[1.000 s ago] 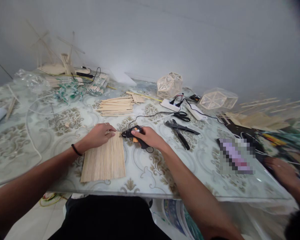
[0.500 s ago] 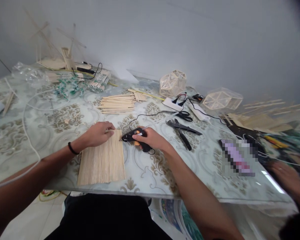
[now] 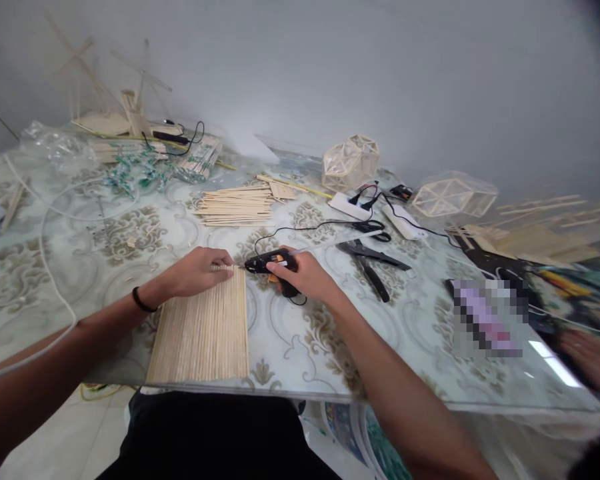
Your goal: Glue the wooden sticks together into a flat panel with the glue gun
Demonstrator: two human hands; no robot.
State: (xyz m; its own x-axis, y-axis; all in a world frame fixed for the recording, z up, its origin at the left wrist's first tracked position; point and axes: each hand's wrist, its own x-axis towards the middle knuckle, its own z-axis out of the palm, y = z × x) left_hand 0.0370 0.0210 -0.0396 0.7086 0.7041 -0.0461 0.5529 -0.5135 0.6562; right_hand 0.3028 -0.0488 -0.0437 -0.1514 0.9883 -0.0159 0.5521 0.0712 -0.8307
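A flat panel of thin wooden sticks [image 3: 205,333] laid side by side rests at the table's front edge. My left hand [image 3: 200,270] is closed on the panel's far edge, fingers bent over the stick ends. In my right hand [image 3: 300,275] is a black and orange hot glue gun [image 3: 267,262], gripped by its handle. Its nozzle points left at the panel's far right corner, close to my left fingertips. A clear glue stick [image 3: 337,241] pokes out of the gun's back. Whether the nozzle touches the wood, I cannot tell.
Behind the panel lies a pile of loose sticks [image 3: 235,205]. Black pliers [image 3: 373,263], scissors [image 3: 377,230] and a white power strip [image 3: 350,205] are to the right. Stick-built frames [image 3: 350,163] stand near the wall. Another person's hand [image 3: 590,357] is at the far right.
The glue gun has turned more level, and its nozzle has moved up to the panel's far edge. The panel's near edge has shifted slightly towards me.
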